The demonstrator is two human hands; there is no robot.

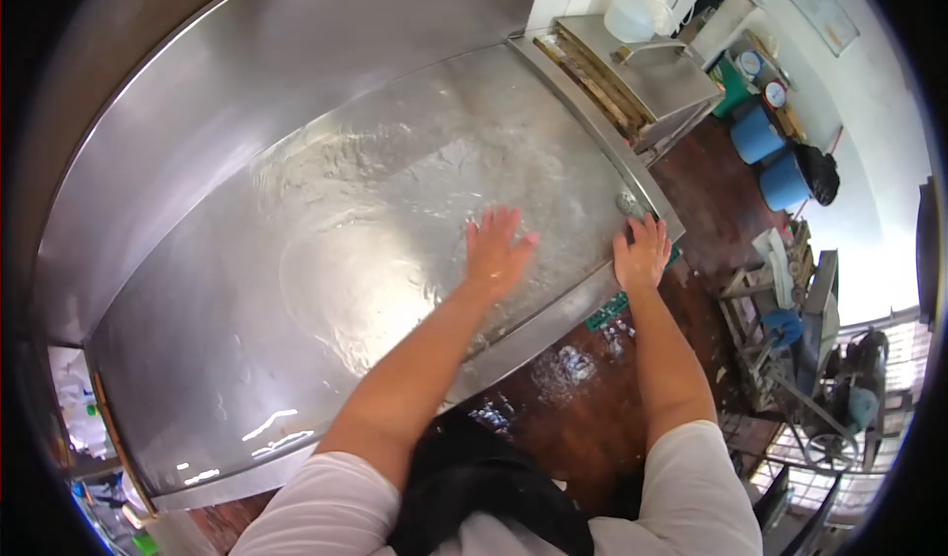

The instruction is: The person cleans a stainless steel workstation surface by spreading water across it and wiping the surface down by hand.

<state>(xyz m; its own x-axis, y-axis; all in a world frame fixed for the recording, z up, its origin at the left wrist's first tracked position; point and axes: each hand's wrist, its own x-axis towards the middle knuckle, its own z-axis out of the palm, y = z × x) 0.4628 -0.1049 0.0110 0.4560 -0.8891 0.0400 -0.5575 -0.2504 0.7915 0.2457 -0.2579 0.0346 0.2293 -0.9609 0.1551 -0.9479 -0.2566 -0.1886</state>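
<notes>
A wide stainless steel table (247,329) with a raised rim has water spread over its surface. My left hand (497,252) is over the wet metal near the middle right, palm down, fingers apart, with nothing in it. At the table's right front corner, my right hand (644,252) rests at the rim beside a round drain (627,202), its fingers spread and nothing seen in them. Whether my left palm touches the water cannot be made out.
Beyond the right edge stand a metal unit (662,72) with a plastic jug (637,5), blue buckets (783,179) and a machine with a wheel (831,449). Wet red floor (563,428) lies below. Part of a person shows at the top right.
</notes>
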